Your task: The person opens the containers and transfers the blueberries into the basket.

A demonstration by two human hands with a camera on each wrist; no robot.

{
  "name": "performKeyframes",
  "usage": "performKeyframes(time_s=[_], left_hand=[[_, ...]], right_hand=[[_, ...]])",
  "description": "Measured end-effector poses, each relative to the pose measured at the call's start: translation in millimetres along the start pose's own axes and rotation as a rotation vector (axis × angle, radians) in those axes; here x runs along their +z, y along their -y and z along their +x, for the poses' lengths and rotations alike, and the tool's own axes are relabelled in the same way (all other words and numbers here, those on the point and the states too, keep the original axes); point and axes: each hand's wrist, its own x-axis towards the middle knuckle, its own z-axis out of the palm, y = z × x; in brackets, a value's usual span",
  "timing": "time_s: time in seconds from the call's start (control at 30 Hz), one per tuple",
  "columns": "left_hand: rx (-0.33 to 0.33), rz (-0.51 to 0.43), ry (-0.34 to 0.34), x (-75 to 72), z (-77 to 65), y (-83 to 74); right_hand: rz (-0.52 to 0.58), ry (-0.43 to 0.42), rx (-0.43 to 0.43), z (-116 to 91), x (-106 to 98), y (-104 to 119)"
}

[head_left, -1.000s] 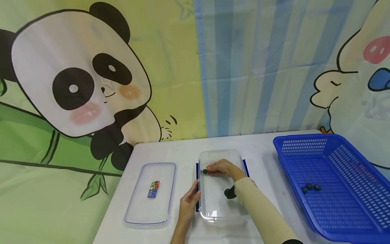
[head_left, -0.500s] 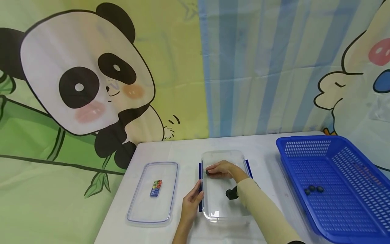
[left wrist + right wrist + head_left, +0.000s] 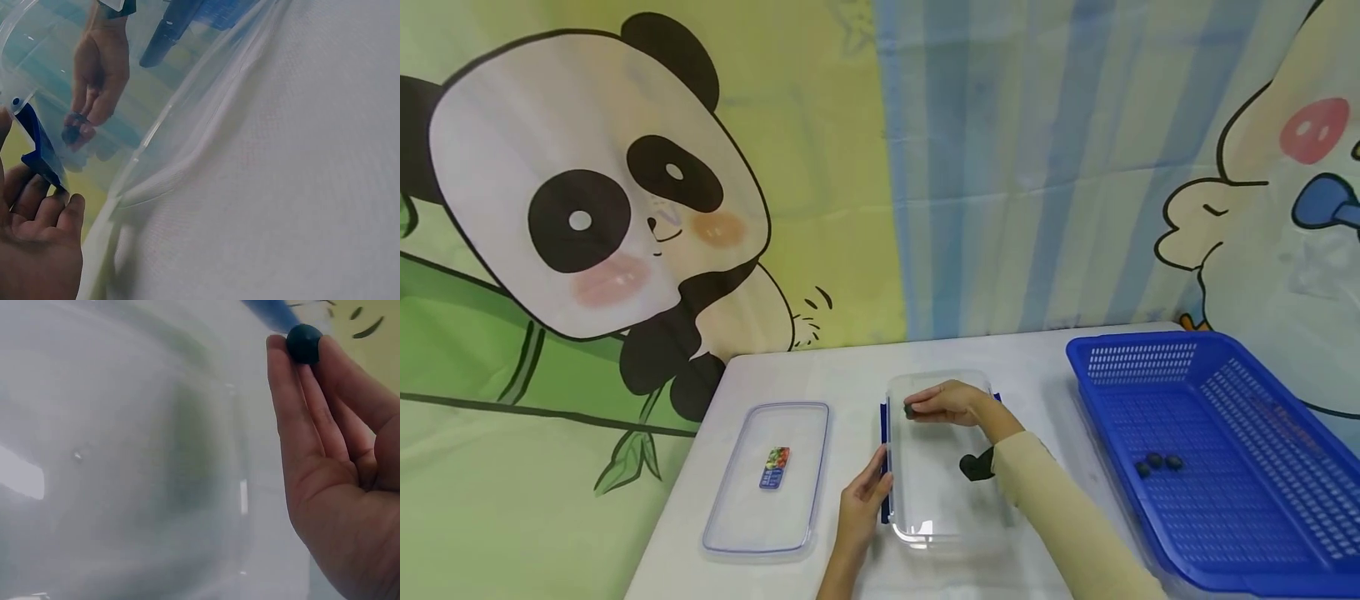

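Note:
A clear plastic container (image 3: pixel 951 517) with blue side clasps stands on the white table. My left hand (image 3: pixel 861 500) grips its left side. In the left wrist view, those fingers (image 3: pixel 47 209) curl beneath a blue clasp (image 3: pixel 40 140). My right hand (image 3: pixel 951 402) is over the container's far left part, pinching a small dark blue-green ball (image 3: pixel 304 344) between thumb and fingertips. Through the clear wall, the left wrist view also shows the right hand (image 3: pixel 103 72) with the ball. Similar dark balls (image 3: pixel 1154 460) lie together in the blue basket (image 3: pixel 1240 517).
Left of the container, a clear lid (image 3: pixel 767 525) with a blue rim and a fruit label (image 3: pixel 774 467) lies flat. The blue mesh basket takes up the table's right side. Behind the white table (image 3: pixel 850 367) hangs a printed curtain (image 3: pixel 820 200) with a panda.
My right hand has lifted slightly and moved toward the container's far end, still pinching the ball. The left hand has stayed at the container's side. The head view has shifted a little.

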Motion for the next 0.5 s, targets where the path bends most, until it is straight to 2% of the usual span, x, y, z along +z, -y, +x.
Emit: performKeyframes(time_s=[0.13, 0.23, 0.37, 0.5], left_hand=[[0.025, -0.002, -0.003, -1.1, 0.3, 0.1], [0.029, -0.003, 0.001, -0.9, -0.1, -1.1], [0.032, 0.000, 0.003, -0.6, -0.9, -3.0], [0.044, 0.005, 0.002, -0.6, -1.4, -3.6]], right_hand=[[0.006, 0.065, -0.030, -18.1, -12.0, 21.3], [0.026, 0.106, -0.062, -39.3, -28.1, 36.7], [0.016, 0.142, -0.105, -73.9, -58.8, 49.6], [-0.005, 0.127, -0.132, -109.9, -95.6, 50.3]])
